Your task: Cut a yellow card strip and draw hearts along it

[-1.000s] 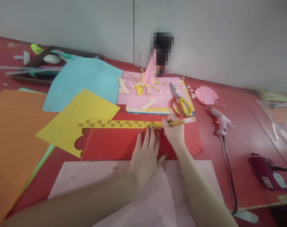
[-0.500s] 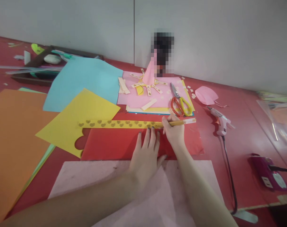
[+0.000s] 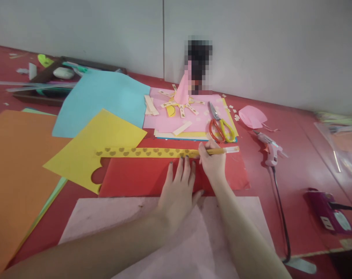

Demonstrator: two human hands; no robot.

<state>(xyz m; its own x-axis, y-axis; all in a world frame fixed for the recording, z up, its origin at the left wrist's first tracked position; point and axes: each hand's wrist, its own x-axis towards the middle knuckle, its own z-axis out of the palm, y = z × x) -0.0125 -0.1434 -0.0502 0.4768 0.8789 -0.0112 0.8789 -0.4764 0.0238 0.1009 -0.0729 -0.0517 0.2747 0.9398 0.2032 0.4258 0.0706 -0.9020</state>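
My left hand [image 3: 178,190] lies flat with fingers stretched out on a red paper sheet [image 3: 135,176], its fingertips touching a long yellow ruler with heart shapes [image 3: 143,152]. My right hand [image 3: 213,162] is closed around a yellow pencil [image 3: 226,150], whose tip sits at the ruler's right end. A pale pink sheet [image 3: 112,217] lies under both forearms.
Yellow [image 3: 91,143], blue [image 3: 103,97] and orange [image 3: 16,170] sheets lie to the left. Behind are a pink sheet with a paper craft [image 3: 180,102], red-and-yellow scissors [image 3: 220,126], a glue gun [image 3: 270,149] with its cord, a purple device [image 3: 327,211] and a dark tray [image 3: 48,83].
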